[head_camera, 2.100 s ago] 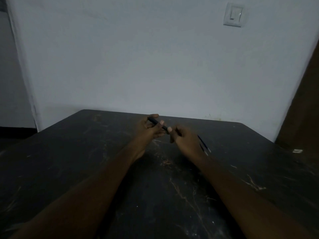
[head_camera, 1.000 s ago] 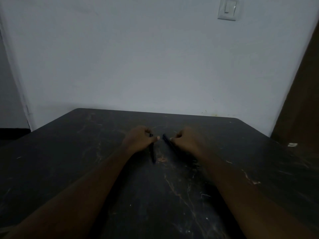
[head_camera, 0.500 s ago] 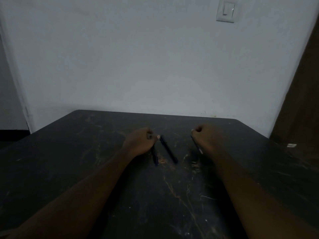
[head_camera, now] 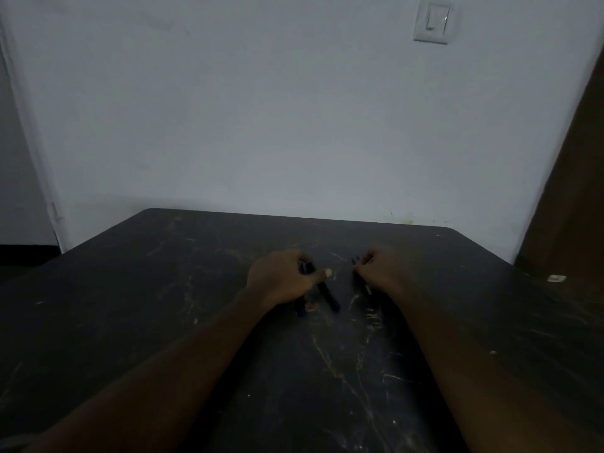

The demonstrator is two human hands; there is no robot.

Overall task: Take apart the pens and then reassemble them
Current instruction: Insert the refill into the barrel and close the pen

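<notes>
Since the barrel [head_camera: 327, 294] and the refill [head_camera: 366, 288] have been pulled apart, one gripped by the left hand [head_camera: 281, 279], the other by the right hand [head_camera: 382, 273], reassembly is judged next.

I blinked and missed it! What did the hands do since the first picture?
Both hands held one pen up together, then came down and pulled it apart. The left hand holds the dark pen pieces against the table. The right hand let its piece go, moved right and pinches the thin refill. Table and wall switch stayed put.
</notes>
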